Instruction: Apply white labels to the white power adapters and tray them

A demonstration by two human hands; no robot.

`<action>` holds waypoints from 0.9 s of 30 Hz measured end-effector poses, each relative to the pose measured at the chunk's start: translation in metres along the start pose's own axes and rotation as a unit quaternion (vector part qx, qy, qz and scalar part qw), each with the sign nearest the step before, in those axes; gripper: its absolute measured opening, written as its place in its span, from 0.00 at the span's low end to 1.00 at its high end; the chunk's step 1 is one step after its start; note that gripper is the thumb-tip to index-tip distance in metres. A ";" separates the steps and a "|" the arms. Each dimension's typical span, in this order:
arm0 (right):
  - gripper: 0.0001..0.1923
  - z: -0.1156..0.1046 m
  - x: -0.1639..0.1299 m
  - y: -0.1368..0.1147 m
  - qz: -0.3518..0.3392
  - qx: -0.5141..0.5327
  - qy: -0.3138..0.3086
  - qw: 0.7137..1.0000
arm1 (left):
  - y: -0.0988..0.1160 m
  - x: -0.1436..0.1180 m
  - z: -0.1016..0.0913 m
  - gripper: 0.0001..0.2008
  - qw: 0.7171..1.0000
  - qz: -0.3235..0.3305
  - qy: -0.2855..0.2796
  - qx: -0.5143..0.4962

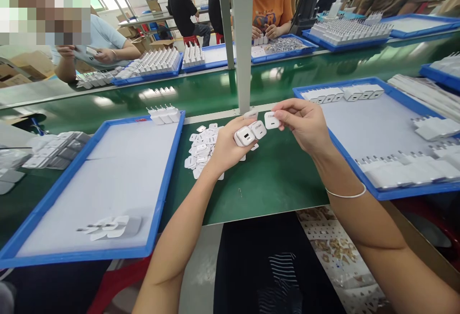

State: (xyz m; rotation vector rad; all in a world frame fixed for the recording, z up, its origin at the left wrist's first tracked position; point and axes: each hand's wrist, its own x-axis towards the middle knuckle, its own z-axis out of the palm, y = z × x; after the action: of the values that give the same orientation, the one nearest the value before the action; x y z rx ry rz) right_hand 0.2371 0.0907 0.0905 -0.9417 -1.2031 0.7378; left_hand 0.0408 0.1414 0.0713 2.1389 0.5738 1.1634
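Glossy white plastic chargers (251,132), matt green table (280,170)

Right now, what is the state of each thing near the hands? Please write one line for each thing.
left hand: closed grip on two white chargers
right hand: pinching one white charger
pile of small white parts: loose on the green belt
left blue tray: a few chargers lying flat
right blue tray: chargers in rows

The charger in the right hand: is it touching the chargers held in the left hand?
Apart. The head view shows a thin strip of green table between the right hand's charger and the nearest charger in the left hand.
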 end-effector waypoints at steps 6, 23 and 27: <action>0.05 0.018 -0.015 -0.008 0.028 -0.003 -0.052 0.998 | 0.001 0.000 0.006 0.13 0.999 0.015 -0.044 0.018; 0.03 0.022 -0.020 -0.006 -0.008 -0.053 -0.079 0.995 | 0.006 0.000 0.011 0.05 0.998 0.026 -0.052 0.020; 0.05 0.023 -0.020 -0.005 -0.026 -0.062 -0.074 0.995 | 0.005 0.000 0.012 0.05 0.998 0.028 -0.056 0.026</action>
State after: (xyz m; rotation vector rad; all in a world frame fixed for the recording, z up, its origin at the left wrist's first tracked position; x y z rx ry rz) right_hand 0.2103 0.0750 0.0886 -0.9677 -1.4121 0.7065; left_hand 0.0510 0.1338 0.0698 2.2614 0.5018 1.0599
